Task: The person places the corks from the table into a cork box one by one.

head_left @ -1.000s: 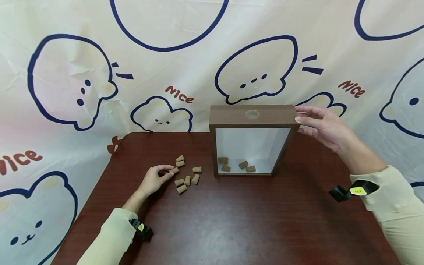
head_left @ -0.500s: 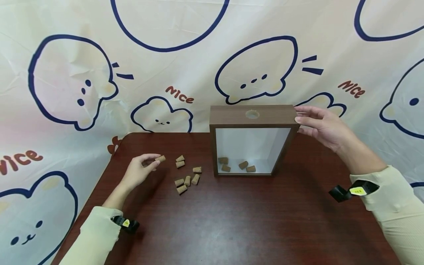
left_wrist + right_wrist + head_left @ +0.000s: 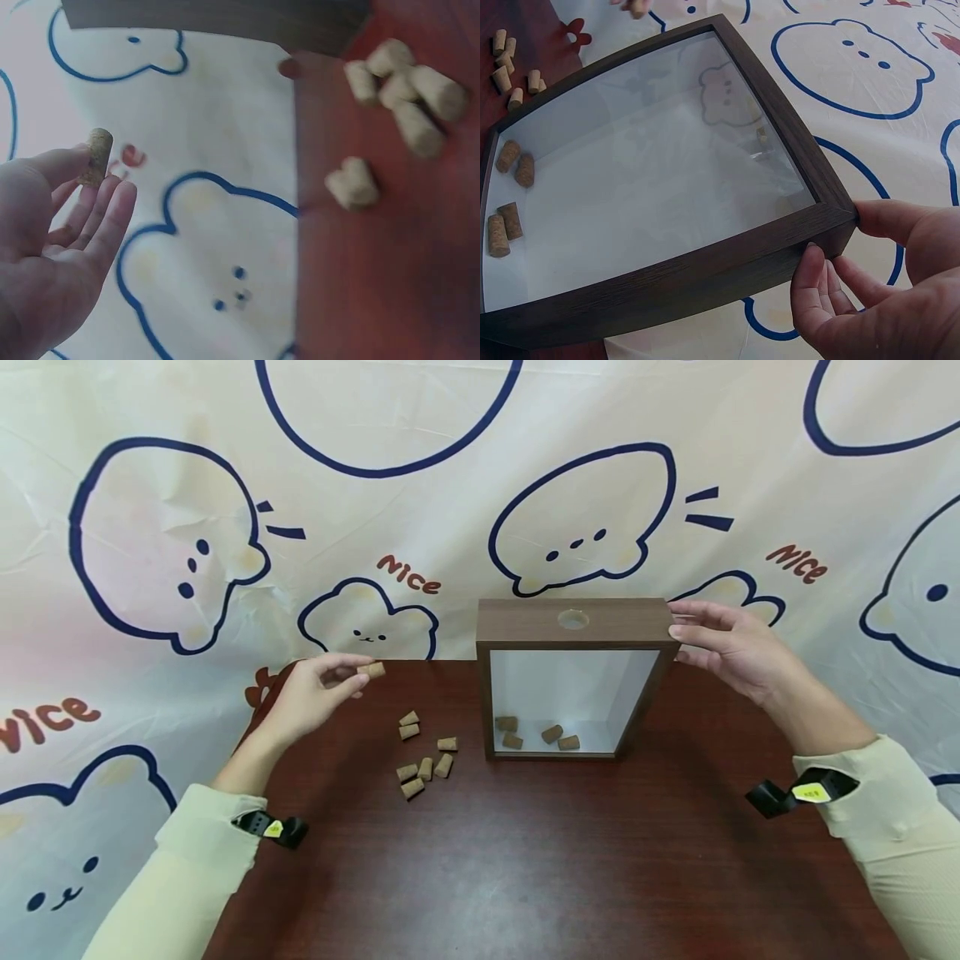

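Pinched between the thumb and fingers of my left hand (image 3: pixel 309 695) is a wine cork (image 3: pixel 371 670), raised above the table's back left part. The left wrist view shows the same cork (image 3: pixel 97 156) upright at the fingertips. My right hand (image 3: pixel 738 652) grips the upper right corner of a dark wooden shadow box (image 3: pixel 517 622), thumb on one side and fingers on another. This box stands upright with a clear front and a round hole (image 3: pixel 573 620) in its top. Several corks (image 3: pixel 552 733) lie inside on its floor.
Several loose corks (image 3: pixel 425 768) lie on the dark red-brown table (image 3: pixel 480 868), left of the box. Behind the table hangs a cream cloth (image 3: pixel 420 527) printed with blue cartoon outlines, close to the box's back.
My left hand has picked a cork from the loose group, moved left with it, then lifted it up toward the table's back edge. The right hand and the box have stayed put.
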`<action>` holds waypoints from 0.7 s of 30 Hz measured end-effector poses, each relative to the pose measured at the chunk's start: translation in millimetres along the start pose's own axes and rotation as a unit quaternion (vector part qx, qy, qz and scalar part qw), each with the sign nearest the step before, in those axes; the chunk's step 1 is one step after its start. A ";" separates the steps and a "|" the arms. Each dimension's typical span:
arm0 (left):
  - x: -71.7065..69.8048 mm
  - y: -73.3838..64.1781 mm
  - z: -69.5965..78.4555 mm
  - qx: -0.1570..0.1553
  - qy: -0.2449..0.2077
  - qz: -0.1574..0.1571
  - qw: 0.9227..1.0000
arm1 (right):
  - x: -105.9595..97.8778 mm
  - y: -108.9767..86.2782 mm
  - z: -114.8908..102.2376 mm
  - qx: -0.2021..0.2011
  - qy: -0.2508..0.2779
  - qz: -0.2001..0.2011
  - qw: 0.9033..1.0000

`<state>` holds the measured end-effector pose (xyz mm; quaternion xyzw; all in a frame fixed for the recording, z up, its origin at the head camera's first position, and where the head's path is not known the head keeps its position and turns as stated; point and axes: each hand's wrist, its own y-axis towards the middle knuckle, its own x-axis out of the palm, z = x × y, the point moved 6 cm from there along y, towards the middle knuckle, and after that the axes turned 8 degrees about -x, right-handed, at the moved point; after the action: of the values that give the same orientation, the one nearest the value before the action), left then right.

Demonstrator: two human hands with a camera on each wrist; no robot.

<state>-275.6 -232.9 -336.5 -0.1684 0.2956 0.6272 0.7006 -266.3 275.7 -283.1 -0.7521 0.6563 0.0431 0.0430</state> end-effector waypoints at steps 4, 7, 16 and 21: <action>-1.3 11.5 30.6 0.028 -0.019 -0.017 0.999 | -0.2 0.6 0.7 0.001 0.002 -0.002 1.000; 0.7 20.2 50.8 0.038 -0.024 -0.030 0.999 | -0.2 1.5 0.8 0.002 0.002 -0.003 1.000; 9.6 42.1 107.1 0.083 -0.010 -0.030 0.996 | -0.4 1.9 2.0 0.007 -0.003 -0.003 1.000; 17.4 50.3 134.9 0.100 -0.011 -0.038 0.994 | -0.7 2.5 1.4 0.003 -0.002 -0.007 1.000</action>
<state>-296.8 -129.7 -236.9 -0.1019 0.3429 0.5687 0.7407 -268.9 276.3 -284.4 -0.7562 0.6514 0.0420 0.0466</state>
